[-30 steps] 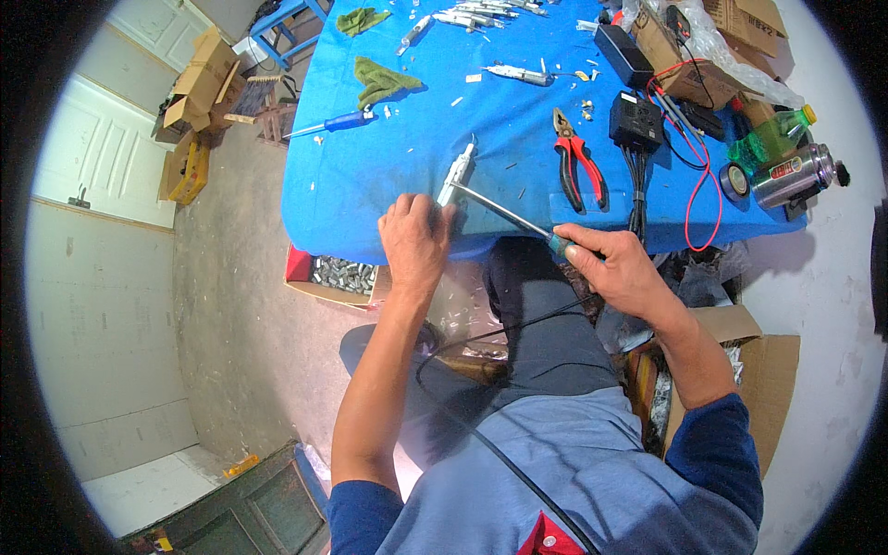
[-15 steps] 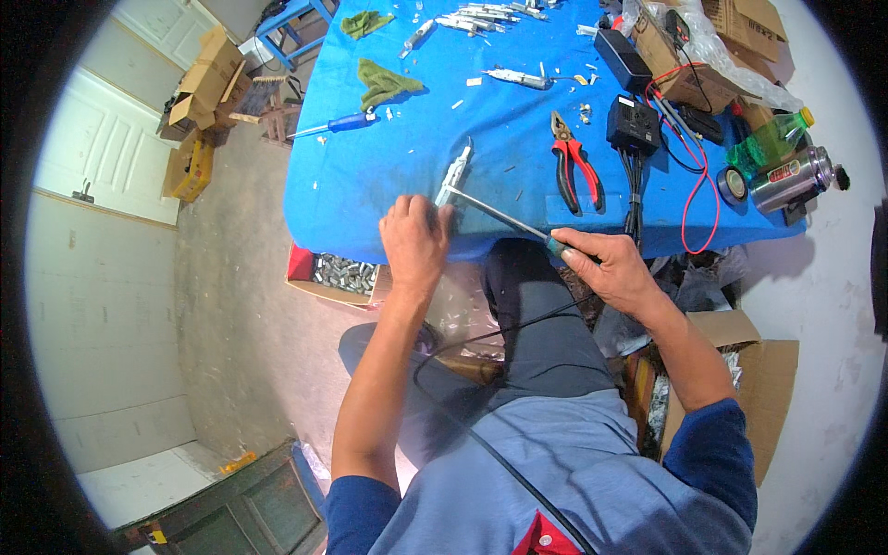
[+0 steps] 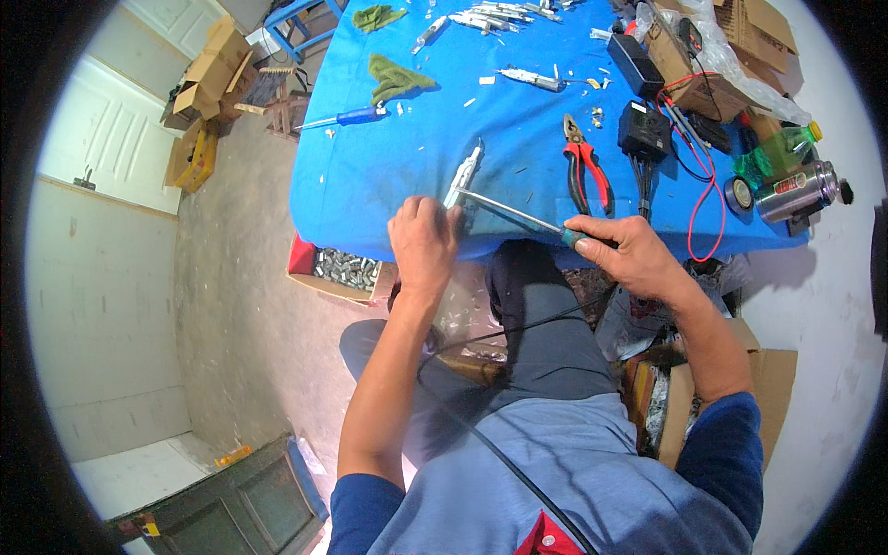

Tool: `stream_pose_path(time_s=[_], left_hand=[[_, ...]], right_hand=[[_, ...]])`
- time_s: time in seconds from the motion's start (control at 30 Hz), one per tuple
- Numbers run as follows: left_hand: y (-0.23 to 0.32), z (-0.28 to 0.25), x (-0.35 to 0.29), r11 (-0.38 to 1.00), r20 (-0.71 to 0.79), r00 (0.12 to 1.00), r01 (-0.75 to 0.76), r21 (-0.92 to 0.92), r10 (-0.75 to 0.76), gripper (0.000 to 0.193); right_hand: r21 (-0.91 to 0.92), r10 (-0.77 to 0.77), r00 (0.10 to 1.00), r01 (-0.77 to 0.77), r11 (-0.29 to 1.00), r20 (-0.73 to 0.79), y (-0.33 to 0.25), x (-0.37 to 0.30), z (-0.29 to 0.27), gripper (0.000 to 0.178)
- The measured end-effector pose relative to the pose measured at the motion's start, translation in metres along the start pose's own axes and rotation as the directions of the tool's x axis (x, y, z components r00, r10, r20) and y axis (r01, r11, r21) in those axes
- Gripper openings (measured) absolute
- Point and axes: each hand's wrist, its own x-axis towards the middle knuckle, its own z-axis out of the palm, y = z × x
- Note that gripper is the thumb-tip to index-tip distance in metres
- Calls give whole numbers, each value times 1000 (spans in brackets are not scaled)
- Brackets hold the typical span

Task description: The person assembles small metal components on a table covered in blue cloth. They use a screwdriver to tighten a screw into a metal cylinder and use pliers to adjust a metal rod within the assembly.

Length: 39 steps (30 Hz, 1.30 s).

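Observation:
Near the table's front edge, my left hand (image 3: 424, 236) grips the lower end of a slim white device (image 3: 465, 174) with a thin tip pointing away from me. My curled fingers hide its near end. In my right hand (image 3: 634, 254) is a screwdriver (image 3: 511, 212) with a dark teal handle, closed in my fingers. Its long metal shaft slants left, and the blade end touches the side of the white device just above my left hand. Red-and-black pliers (image 3: 586, 166) lie open-jawed to the right, beyond the screwdriver.
A blue cloth (image 3: 370, 199) covers the table. Several white devices (image 3: 490, 17) lie at the back; another device (image 3: 532, 79) lies closer. Green rags (image 3: 398, 77) and a blue-handled screwdriver (image 3: 347, 117) are left. A black adapter (image 3: 644, 129), red cable (image 3: 700, 208) and steel flask (image 3: 797, 191) stand right. A parts box (image 3: 342, 268) sits below.
The view has shifted slightly, so the scene sits a little lower and to the right. Both hands keep their hold, and the screwdriver still touches the white device.

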Motion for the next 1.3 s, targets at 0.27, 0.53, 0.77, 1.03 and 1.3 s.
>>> stream_pose_path(time_s=[0.27, 0.53, 0.77, 1.03, 1.3], left_hand=[[2, -1, 1, 1000, 0, 1000, 21, -16, -21, 23], [0, -11, 1, 999, 73, 997, 37, 2, -37, 23], [-12, -21, 12, 996, 218, 976, 13, -92, 7, 22], [-34, -35, 22, 980, 319, 948, 65, -189, -2, 23], [-40, -31, 12, 973, 219, 976, 37, -227, 14, 14]], right_hand=[[281, 212, 972, -233, 931, 103, 17, 6, -1, 36], [-254, -210, 978, 207, 945, 16, 11, -7, -2, 37], [-313, -116, 990, 134, 940, 76, -6, 1, -26, 32], [-263, -246, 961, 272, 926, 128, -8, 15, -27, 30], [-246, -207, 978, 200, 948, -1, -6, 7, -20, 29]])
